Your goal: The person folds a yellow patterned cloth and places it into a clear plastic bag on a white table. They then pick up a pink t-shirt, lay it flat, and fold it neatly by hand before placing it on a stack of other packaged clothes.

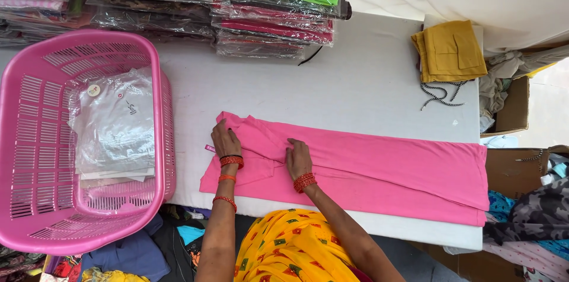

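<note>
Head view looks straight down on a white table (355, 86) that fills the middle of the scene, with a long pink garment (379, 169) laid flat along its near edge, running from the left-centre out to the table's right end. The long right part of the garment lies smooth and doubled lengthwise, so that much seems done; the left end, where the cloth bunches into creases and an uneven flap, looks unfinished and is where both hands are working. To the left a big pink basket (35, 140) hangs partly over the table's edge and holds a few flat clear-plastic packets (112, 128), apparently finished pieces. Along the far edge sits a row of stacked, plastic-wrapped clothes (261, 15) in green, red and pale colours. At the far right corner lies a folded mustard cloth (449, 51), with a black-and-white cord (440, 93) just beside it, and cardboard boxes (514, 169) stand off the table's right end. The left hand (226, 141) is spread flat, palm down, pressing the garment's left end near a small tag at the hem. The right hand (299, 159) rests nearby with fingers curled into the folds at the middle, seemingly pinching cloth, though the exact grip cannot be told for sure.
</note>
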